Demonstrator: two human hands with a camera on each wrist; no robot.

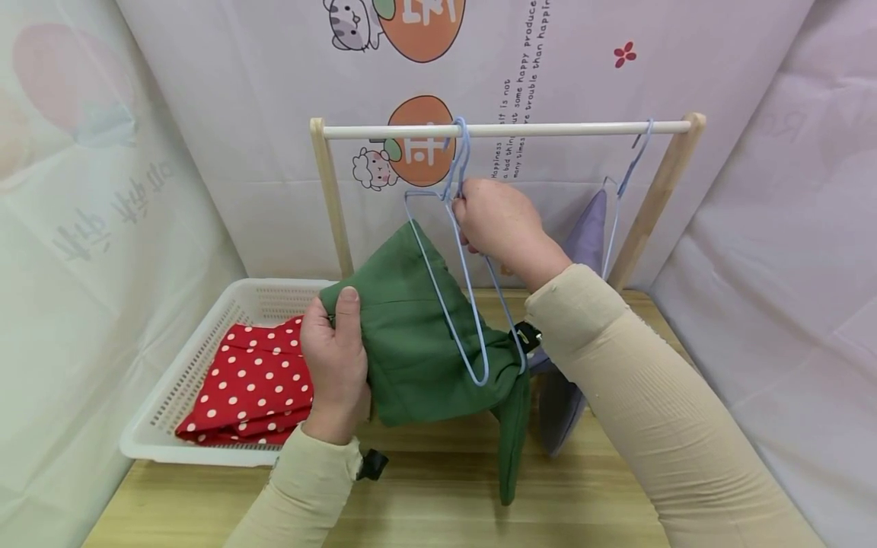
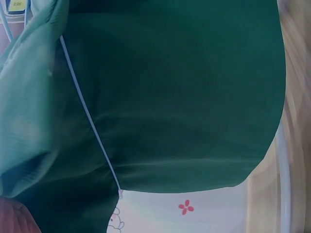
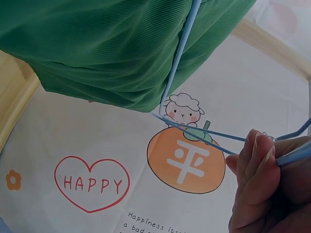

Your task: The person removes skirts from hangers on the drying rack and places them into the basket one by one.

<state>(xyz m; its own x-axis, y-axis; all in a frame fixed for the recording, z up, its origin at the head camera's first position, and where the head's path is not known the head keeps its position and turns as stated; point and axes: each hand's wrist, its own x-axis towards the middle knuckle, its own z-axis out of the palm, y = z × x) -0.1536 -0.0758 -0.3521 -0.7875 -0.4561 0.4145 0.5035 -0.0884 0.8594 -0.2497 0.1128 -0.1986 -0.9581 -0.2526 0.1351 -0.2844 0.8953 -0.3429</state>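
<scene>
Left hand (image 1: 337, 358) pinches the edge of a green garment (image 1: 411, 327), thumb on top; right hand (image 1: 503, 221) grips a light-blue wire hanger (image 1: 470, 285) just below the white rail (image 1: 562, 129). Garment hangs between the hands, partly over the hanger. Red polka-dot cloth (image 1: 253, 380) in white basket (image 1: 199, 454): head view only. Heart lettered "HAPPY" (image 3: 92, 184): right wrist view only.

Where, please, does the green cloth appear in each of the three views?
Head: the green cloth is near the centre.
Left wrist: the green cloth fills most of the picture.
Right wrist: the green cloth spans the upper left.
Shared landmark: blue hanger wire.
</scene>
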